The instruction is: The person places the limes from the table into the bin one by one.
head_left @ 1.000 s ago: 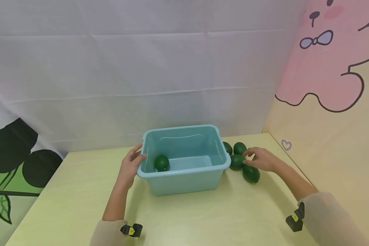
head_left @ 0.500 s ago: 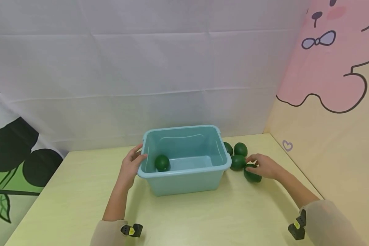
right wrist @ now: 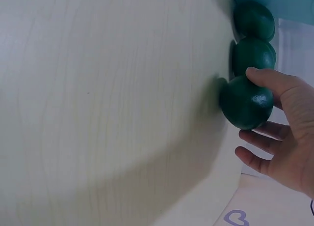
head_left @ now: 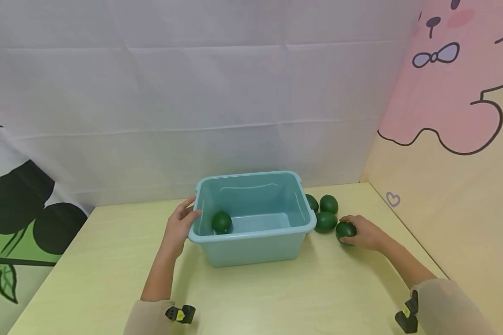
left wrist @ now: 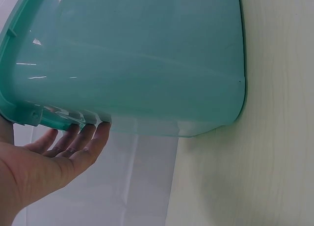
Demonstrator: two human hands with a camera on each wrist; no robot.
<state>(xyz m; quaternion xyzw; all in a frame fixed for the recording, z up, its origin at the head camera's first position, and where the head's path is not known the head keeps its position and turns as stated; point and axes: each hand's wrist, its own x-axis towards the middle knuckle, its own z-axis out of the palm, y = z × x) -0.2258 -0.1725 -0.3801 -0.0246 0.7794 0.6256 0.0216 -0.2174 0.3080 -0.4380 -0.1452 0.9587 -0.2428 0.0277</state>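
Observation:
My left hand point(head_left: 180, 226) holds the left rim of a light blue plastic bin point(head_left: 251, 251), thumb over the edge. In the left wrist view, the fingers point(left wrist: 81, 147) of that hand lie along the bin's outer wall. One dark green fruit, avocado-like point(head_left: 221, 222), sits inside the bin at its left end. To the right of the bin, my right hand point(head_left: 366, 232) grips another avocado point(head_left: 345, 231) between thumb and fingers. In the right wrist view, this avocado point(right wrist: 246, 102) appears at the table surface; whether it touches the table is unclear.
Several more avocados point(head_left: 326, 222) lie close together against the bin's right side, one partly hidden by it. The pale yellow table point(head_left: 251, 298) meets a white cloth backdrop point(head_left: 193, 93) behind and a printed wall point(head_left: 457, 195) at right.
My right hand has moved slightly right and down from beside the cluster and now grips the front avocado, which has shifted a little away from the others. The left hand stays on the bin.

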